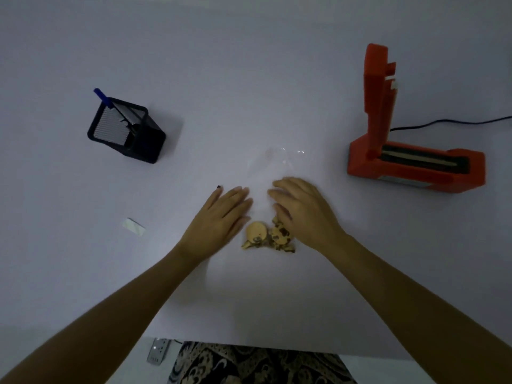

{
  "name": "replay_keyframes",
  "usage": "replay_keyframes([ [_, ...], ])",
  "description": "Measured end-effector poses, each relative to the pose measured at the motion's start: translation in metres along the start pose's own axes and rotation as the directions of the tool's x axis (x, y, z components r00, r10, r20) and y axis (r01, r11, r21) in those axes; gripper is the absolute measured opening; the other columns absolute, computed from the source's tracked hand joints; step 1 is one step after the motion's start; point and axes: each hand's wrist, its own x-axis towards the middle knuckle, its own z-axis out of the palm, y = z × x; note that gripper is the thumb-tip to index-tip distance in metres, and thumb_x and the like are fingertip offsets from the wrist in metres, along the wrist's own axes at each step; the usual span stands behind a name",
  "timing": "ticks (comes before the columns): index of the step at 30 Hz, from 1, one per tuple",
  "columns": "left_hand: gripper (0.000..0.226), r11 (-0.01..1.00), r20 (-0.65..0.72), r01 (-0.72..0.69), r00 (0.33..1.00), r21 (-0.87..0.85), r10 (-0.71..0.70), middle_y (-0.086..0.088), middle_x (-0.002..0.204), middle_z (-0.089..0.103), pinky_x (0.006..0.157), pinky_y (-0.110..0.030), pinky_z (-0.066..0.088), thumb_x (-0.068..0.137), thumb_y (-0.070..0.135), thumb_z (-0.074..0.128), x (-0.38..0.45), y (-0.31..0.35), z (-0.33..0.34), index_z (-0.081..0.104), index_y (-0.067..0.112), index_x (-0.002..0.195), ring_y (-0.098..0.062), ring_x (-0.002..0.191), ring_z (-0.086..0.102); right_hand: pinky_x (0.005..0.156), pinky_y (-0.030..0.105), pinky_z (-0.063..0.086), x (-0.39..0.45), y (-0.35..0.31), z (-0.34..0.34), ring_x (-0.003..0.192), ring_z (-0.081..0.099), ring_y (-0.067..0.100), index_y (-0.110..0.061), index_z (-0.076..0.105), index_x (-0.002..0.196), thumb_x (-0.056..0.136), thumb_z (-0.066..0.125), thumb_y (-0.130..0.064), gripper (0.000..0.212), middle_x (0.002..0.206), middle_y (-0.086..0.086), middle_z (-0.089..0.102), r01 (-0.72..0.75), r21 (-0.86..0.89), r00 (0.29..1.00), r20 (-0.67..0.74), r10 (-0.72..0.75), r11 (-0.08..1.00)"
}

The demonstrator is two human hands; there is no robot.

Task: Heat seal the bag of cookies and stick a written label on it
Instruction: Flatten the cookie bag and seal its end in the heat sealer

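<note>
Low in the centre of the frame, the cookies point(267, 236) sat at the near end of a clear bag point(273, 173) lying flat on the table point(277, 79). The left hand point(221, 217) and right hand point(302, 209) lay flat either side, fingers nearly straight, apparently pressing the plastic without gripping; sealing looked not yet begun. The bag's open mouth reached beyond the fingertips. Next, it likely needed carrying to the orange sealer point(410, 162), at right, its arm raised.

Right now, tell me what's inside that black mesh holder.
A blue-capped pen leans out of the mesh holder's far left corner. Something dark lies along the right inside wall; the dim light and the mesh hide what it is.
</note>
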Motion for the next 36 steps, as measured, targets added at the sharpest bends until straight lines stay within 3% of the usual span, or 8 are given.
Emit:
replay_keyframes([
  [5,0.036,0.994,-0.019,-0.093,0.996,-0.052,0.092,-0.016,0.139,0.05,0.111,-0.047,0.035,0.093,0.013,0.06,-0.009,-0.004,0.009,0.058,0.003,0.128,-0.027,0.131,0.046,0.087,0.04,0.049,0.007,-0.002,0.007,0.107,0.061,0.028,-0.01,0.069,0.114,0.089,0.048,-0.018,0.034,0.122,0.009,0.066,0.081,-0.046,0.995,0.054,-0.079,0.996],
  [14,0.034,0.991,-0.051,-0.083,0.996,-0.11,0.077,-0.013,0.137,0.053,0.112,-0.042,0.034,0.095,0.012,0.054,-0.009,-0.007,0.014,0.058,0.005,0.128,-0.023,0.13,0.049,0.076,0.038,0.049,0.055,0.007,0.016,0.094,0.061,0.034,-0.007,0.068,0.116,0.075,0.065,0.001,0.042,0.115,0.013,0.066,0.088,-0.106,0.996,0.002,-0.088,0.99],
  [19,0.032,0.988,-0.06,-0.074,0.996,-0.137,0.067,-0.012,0.136,0.054,0.11,-0.044,0.037,0.096,0.012,0.053,-0.01,-0.004,0.011,0.06,0.005,0.126,-0.022,0.129,0.049,0.075,0.042,0.049,0.08,0.017,0.015,0.093,0.061,0.034,-0.013,0.069,0.116,0.083,0.049,-0.006,0.039,0.115,0.011,0.066,0.016,-0.11,0.997,-0.079,-0.025,0.994],
  [22,0.036,0.987,-0.066,-0.088,0.995,-0.135,0.08,-0.014,0.137,0.053,0.109,-0.044,0.038,0.091,0.007,0.061,-0.013,-0.004,0.011,0.059,0.004,0.127,-0.023,0.131,0.048,0.082,0.043,0.049,0.074,0.014,0.018,0.101,0.059,0.033,-0.011,0.067,0.12,0.084,0.05,-0.004,0.04,0.118,0.012,0.065,0.077,-0.112,0.99,-0.11,-0.089,0.991],
  [25,0.039,0.986,-0.061,-0.101,0.994,-0.135,0.093,-0.013,0.137,0.053,0.111,-0.043,0.036,0.089,0.006,0.064,-0.014,-0.007,0.01,0.058,0.004,0.128,-0.023,0.132,0.046,0.077,0.038,0.042,0.06,0.016,0.026,0.089,0.055,0.026,-0.015,0.065,0.124,0.083,0.058,0.001,0.044,0.099,0.008,0.064,0.254,-0.135,0.962,-0.067,-0.265,0.958],
  [27,0.039,0.986,-0.063,-0.1,0.994,-0.133,0.092,-0.013,0.136,0.055,0.111,-0.043,0.036,0.088,0.006,0.066,-0.012,-0.009,0.01,0.059,0.004,0.127,-0.023,0.131,0.048,0.069,0.034,0.035,0.061,0.021,0.024,0.076,0.047,0.02,-0.018,0.062,0.128,0.083,0.063,0.001,0.05,0.083,0.004,0.054,0.291,-0.151,0.955,-0.016,-0.297,0.945],
  [30,0.037,0.986,-0.063,-0.101,0.994,-0.13,0.093,-0.013,0.136,0.054,0.111,-0.042,0.035,0.089,0.007,0.063,-0.01,-0.008,0.01,0.059,0.004,0.126,-0.022,0.131,0.047,0.062,0.034,0.035,0.072,0.028,0.017,0.066,0.04,0.02,-0.022,0.059,0.132,0.087,0.051,0.002,0.052,0.073,0.002,0.04,0.269,-0.171,0.962,-0.002,-0.274,0.948],
  [36,0.036,0.986,-0.044,-0.091,0.995,-0.141,0.085,-0.011,0.137,0.054,0.111,-0.042,0.035,0.091,0.009,0.059,-0.01,-0.008,0.009,0.059,0.005,0.127,-0.022,0.131,0.047,0.06,0.034,0.036,0.094,0.03,0.012,0.061,0.044,0.024,-0.021,0.059,0.131,0.085,0.039,-0.005,0.053,0.072,0.005,0.044,0.162,-0.179,0.986,-0.007,-0.166,0.97],
])
